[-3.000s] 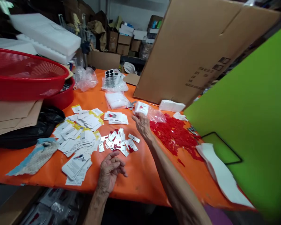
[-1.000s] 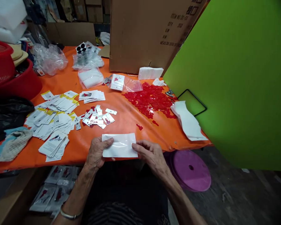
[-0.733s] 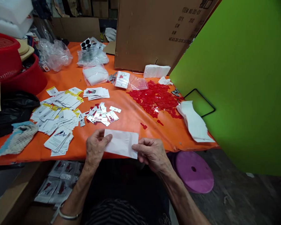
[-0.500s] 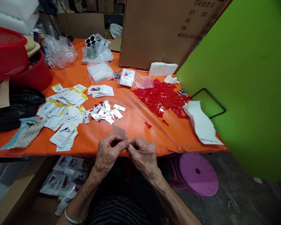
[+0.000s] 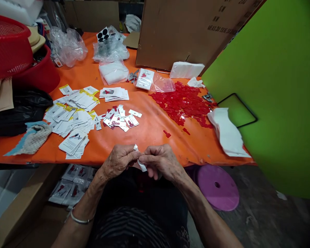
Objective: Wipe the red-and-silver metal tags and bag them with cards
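Observation:
Close to the table's front edge, my left hand [image 5: 121, 159] pinches a small clear plastic bag [image 5: 142, 166] between thumb and finger. My right hand [image 5: 161, 160] meets it and pinches the same bag, its lower fingers loosely curled. A shiny whitish strip of the bag shows between the fingertips; the rest is hidden by the hands. Beyond my left hand lies a heap of small white and red cards [image 5: 119, 119]. Two loose red key-shaped pieces [image 5: 166, 134] lie past my right hand, in front of a large red pile [image 5: 183, 105] of them.
Printed leaflets [image 5: 74, 120] spread at left beside a dirty rag [image 5: 33, 137]. White paper sheets [image 5: 227, 132] lie at right by the green wall [image 5: 279, 103]. A big carton [image 5: 181, 32] stands behind. Below are a box of bagged goods [image 5: 67, 187] and a purple stool [image 5: 218, 196].
The plastic bag has turned from sticking up above the left hand to hanging lower between the fingers. My right hand has rotated over it, and the view has shifted slightly.

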Action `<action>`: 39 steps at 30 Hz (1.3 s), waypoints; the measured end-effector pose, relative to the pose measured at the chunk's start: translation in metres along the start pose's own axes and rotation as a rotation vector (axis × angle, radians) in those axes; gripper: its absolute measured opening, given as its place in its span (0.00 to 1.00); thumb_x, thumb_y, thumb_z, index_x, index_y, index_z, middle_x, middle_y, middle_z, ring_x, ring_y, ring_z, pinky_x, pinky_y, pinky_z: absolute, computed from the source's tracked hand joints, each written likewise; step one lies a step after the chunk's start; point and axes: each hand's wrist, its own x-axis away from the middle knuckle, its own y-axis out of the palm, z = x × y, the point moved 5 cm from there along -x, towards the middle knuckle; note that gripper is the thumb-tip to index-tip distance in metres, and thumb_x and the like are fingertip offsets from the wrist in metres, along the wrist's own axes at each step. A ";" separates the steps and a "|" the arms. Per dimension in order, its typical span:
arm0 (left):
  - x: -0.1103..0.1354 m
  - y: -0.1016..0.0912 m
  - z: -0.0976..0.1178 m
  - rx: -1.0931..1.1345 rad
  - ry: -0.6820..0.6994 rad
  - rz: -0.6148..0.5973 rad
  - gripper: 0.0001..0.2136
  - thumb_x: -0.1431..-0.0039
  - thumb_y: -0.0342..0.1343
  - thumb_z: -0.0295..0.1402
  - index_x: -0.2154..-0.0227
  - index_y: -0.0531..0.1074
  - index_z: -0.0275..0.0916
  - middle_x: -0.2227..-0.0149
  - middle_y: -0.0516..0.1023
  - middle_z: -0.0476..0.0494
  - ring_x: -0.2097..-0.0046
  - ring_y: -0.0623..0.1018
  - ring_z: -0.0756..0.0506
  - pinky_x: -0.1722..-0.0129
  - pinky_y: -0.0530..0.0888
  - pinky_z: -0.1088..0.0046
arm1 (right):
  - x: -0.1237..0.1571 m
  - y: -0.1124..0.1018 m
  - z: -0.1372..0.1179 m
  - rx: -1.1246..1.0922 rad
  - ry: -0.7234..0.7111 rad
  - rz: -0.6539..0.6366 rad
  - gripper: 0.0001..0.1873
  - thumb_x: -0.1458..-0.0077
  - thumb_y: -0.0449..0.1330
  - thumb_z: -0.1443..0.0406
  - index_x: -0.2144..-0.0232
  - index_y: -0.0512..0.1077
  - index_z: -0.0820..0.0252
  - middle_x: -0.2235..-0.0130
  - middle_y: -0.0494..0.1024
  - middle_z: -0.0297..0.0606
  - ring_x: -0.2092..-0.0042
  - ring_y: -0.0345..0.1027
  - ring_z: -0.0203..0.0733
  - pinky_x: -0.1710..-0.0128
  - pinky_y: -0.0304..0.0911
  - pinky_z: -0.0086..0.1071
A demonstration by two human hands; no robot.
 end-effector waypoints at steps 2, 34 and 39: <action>-0.003 0.000 0.003 -0.002 0.021 0.003 0.15 0.46 0.50 0.36 0.86 0.62 0.36 0.85 0.62 0.54 0.82 0.61 0.56 0.83 0.57 0.80 | 0.000 0.000 -0.001 0.005 -0.010 -0.002 0.10 0.59 0.57 0.60 0.82 0.66 0.62 0.90 0.65 0.28 0.90 0.54 0.29 0.90 0.48 0.22; 0.006 -0.013 0.017 -0.768 0.500 0.946 0.02 0.46 0.50 0.28 0.71 0.67 0.38 0.73 0.71 0.46 0.71 0.69 0.49 0.73 0.65 0.75 | 0.016 0.041 -0.044 1.517 -1.277 0.618 0.15 0.44 0.45 0.76 0.76 0.66 0.62 0.80 0.66 0.35 0.77 0.57 0.37 0.78 0.48 0.31; 0.000 -0.009 0.016 -0.870 0.519 0.967 0.10 0.47 0.51 0.24 0.81 0.65 0.38 0.81 0.66 0.50 0.75 0.66 0.51 0.76 0.62 0.76 | 0.028 0.034 -0.040 1.306 -1.249 0.763 0.09 0.45 0.52 0.72 0.64 0.71 0.66 0.68 0.76 0.43 0.69 0.68 0.38 0.73 0.60 0.29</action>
